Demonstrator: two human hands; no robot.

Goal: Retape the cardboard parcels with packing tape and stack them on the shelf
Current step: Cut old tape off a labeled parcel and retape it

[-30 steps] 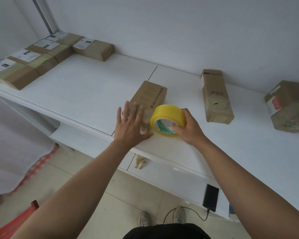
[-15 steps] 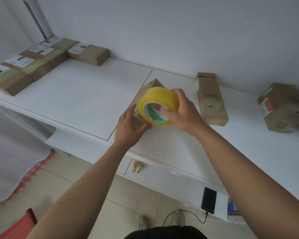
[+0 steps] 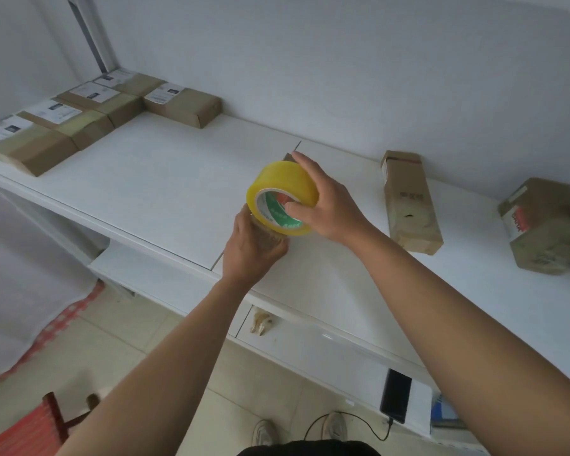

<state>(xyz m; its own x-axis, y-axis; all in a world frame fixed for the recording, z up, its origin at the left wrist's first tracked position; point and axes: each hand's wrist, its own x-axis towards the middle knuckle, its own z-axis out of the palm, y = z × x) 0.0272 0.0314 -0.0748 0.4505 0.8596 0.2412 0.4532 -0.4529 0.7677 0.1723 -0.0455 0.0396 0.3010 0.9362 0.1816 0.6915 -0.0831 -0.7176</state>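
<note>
Near edge: left hand curls around the near end of a slim brown cardboard parcel sitting on the white tabletop. The parcel is almost fully hidden by the hand and the tape roll; only its far corner shows past the right fingertips. Its long axis runs away from the person, leaning slightly right.

Right hand grips the yellow packing-tape roll: thumb hooked into the green-printed core, fingers wrapped over the outer rim. The roll is held on edge over the parcel, core opening facing the person and down-left. A short stretch of clear tape seems to run from the roll down to the left hand; the detail is blurred.

Right of that, well apart: one long brown carton lying flat, long axis pointing away, slight tilt, with a red tape strip on the far end. Further right: one squat brown box with a red-and-white label, motion-blurred.

Far left corner: five flat brown parcels with white shipping labels on top, four touching in a row and one beside the row against the white wall.

Count: eight cardboard parcels in all, one tape roll.
</note>
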